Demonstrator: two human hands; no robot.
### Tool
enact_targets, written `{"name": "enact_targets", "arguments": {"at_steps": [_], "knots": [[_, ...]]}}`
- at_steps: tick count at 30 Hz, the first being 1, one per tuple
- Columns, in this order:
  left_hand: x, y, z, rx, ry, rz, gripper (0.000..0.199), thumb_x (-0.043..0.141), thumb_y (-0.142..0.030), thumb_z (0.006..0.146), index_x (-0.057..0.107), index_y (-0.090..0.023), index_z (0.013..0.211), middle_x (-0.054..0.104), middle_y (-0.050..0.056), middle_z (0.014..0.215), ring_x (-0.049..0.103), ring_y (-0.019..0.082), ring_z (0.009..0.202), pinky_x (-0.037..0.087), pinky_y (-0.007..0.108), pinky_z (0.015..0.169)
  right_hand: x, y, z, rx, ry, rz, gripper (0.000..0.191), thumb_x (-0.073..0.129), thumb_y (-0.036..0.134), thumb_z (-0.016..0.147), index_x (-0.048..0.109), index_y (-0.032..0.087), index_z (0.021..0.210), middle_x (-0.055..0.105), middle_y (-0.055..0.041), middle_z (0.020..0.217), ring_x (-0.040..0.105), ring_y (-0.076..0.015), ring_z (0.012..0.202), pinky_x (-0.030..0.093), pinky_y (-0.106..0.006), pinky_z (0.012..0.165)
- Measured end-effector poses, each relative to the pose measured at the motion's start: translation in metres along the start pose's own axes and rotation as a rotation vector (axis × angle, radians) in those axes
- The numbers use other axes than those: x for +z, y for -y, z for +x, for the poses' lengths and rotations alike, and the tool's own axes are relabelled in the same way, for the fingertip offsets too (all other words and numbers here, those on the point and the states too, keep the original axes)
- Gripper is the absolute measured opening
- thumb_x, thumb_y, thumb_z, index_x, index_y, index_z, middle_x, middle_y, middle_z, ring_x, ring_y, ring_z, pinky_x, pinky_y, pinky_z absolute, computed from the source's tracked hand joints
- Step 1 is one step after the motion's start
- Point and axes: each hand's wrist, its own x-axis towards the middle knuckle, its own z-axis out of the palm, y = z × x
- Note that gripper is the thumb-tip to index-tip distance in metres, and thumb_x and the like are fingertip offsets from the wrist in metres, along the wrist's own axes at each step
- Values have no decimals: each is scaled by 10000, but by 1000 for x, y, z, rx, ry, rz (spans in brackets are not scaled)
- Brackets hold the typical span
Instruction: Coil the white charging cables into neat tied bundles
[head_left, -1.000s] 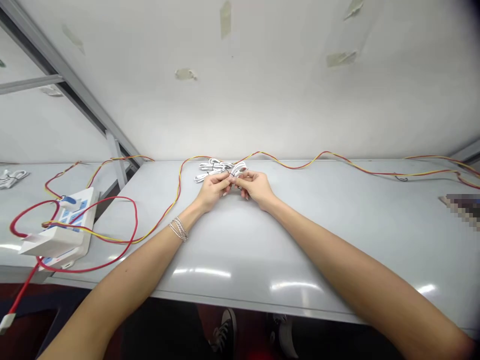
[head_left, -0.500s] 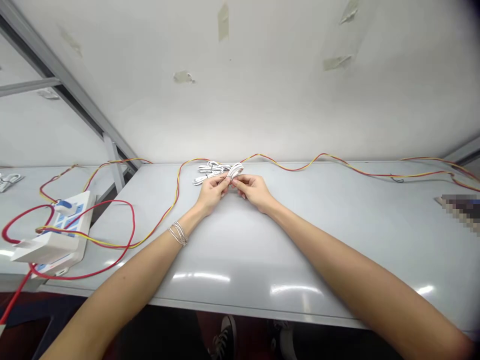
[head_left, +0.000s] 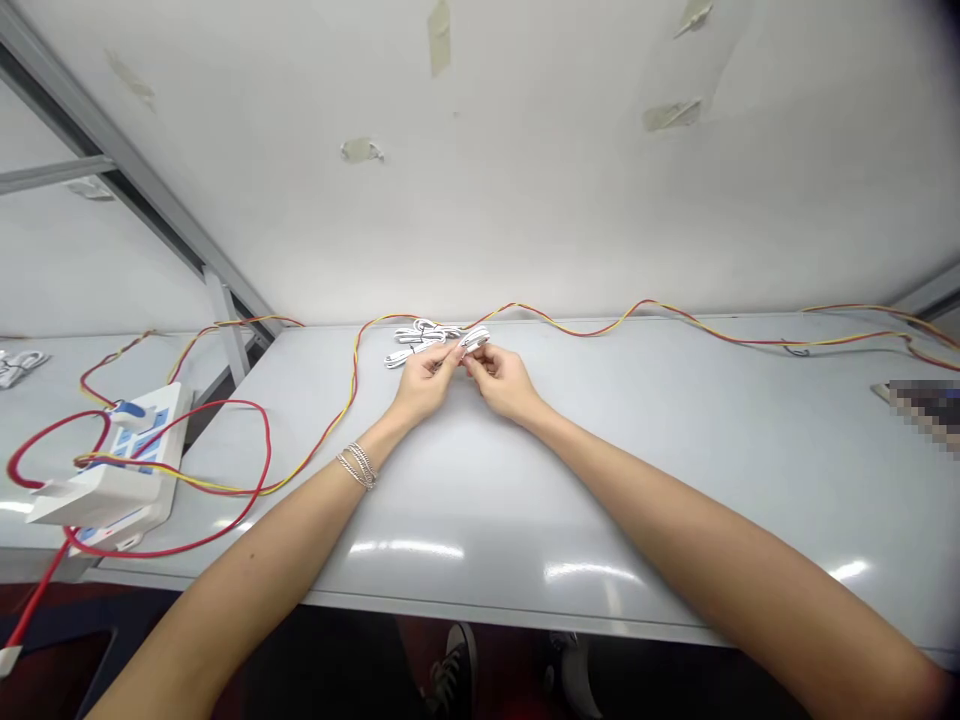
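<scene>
Near the back of the grey table, my left hand (head_left: 426, 384) and my right hand (head_left: 505, 380) meet at a small coiled white cable (head_left: 474, 340). Fingers of both hands are pinched on the lower end of this bundle, and its loops stick up beyond the fingertips. Just behind and left of my left hand lie more white cable bundles (head_left: 421, 334), with dark ties around them.
A white power strip (head_left: 161, 440) with plugs and a looping red cable (head_left: 268, 440) is at the left. Red and yellow wires (head_left: 585, 334) run along the back wall. A blurred dark object (head_left: 930, 408) lies far right.
The held white bundle has tilted lower and further to the right, showing less of its loops. Both hands remain nearly in place, with small finger shifts.
</scene>
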Motion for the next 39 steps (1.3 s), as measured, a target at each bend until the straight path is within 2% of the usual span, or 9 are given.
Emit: {"name": "enact_targets", "arguments": {"at_steps": [3, 9, 15, 18, 22, 27, 32, 35, 39], "knots": [[-1, 0, 0, 135, -8, 156, 314, 585, -420, 925, 774, -197, 1040, 716, 90, 971, 603, 202, 912, 446, 353, 901, 1, -1, -3, -46, -31, -49, 256, 604, 457, 853, 600, 201, 838, 629, -20, 756, 505, -142, 611, 410, -282, 588], [-1, -3, 0, 108, 31, 127, 357, 568, -467, 921, 773, -201, 1042, 708, 92, 966, 598, 221, 953, 447, 359, 915, 3, -3, -5, -77, -38, -42, 227, 568, 419, 890, 577, 193, 907, 606, -18, 756, 494, -127, 603, 398, -267, 572], [-4, -4, 1, 71, 104, 65, 431, 592, -554, 883, 771, -162, 874, 578, 46, 692, 505, 159, 689, 434, 283, 655, 3, -3, 0, -22, -7, 98, 243, 579, 435, 847, 537, 197, 873, 612, -20, 813, 520, -116, 605, 420, -256, 572], [-3, -1, 0, 18, 47, -34, 423, 640, -550, 852, 735, -147, 764, 573, 44, 695, 499, 141, 660, 412, 260, 569, 2, -1, 0, 9, 24, 85, 244, 567, 441, 849, 536, 200, 874, 614, -10, 793, 502, -108, 566, 410, -252, 541], [-2, 1, 0, -81, -11, -196, 429, 717, -522, 800, 676, -135, 621, 623, 51, 696, 554, 137, 671, 452, 256, 595, 2, 0, -1, 8, 50, 77, 237, 560, 434, 857, 547, 199, 877, 625, -16, 807, 523, -118, 604, 432, -249, 557], [-3, -2, 2, -275, 26, -479, 398, 772, -485, 762, 667, -121, 642, 606, 48, 667, 538, 118, 624, 430, 239, 556, 2, -2, -1, -50, 0, -1, 202, 529, 396, 875, 533, 195, 863, 621, -34, 807, 540, -149, 675, 444, -269, 601], [-8, -6, 4, -342, 45, -544, 287, 780, -380, 765, 678, -125, 683, 602, 43, 683, 522, 108, 616, 434, 239, 572, 3, -4, -3, -109, -23, -65, 156, 537, 360, 884, 537, 204, 877, 624, -44, 844, 537, -153, 694, 451, -281, 638], [-12, -5, 5, -371, 87, -567, 237, 805, -321, 727, 689, -120, 676, 606, 45, 700, 520, 105, 624, 437, 241, 580, 2, -4, -2, -97, 16, -9, 203, 563, 406, 882, 567, 205, 912, 637, -46, 850, 542, -151, 687, 451, -279, 630], [-16, -3, 6, -421, 169, -604, 267, 837, -342, 678, 692, -118, 660, 577, 35, 648, 507, 101, 592, 415, 237, 539, -3, -2, 3, 57, 166, 194, 362, 676, 533, 790, 595, 191, 875, 633, -20, 765, 524, -123, 603, 436, -262, 571]]}}
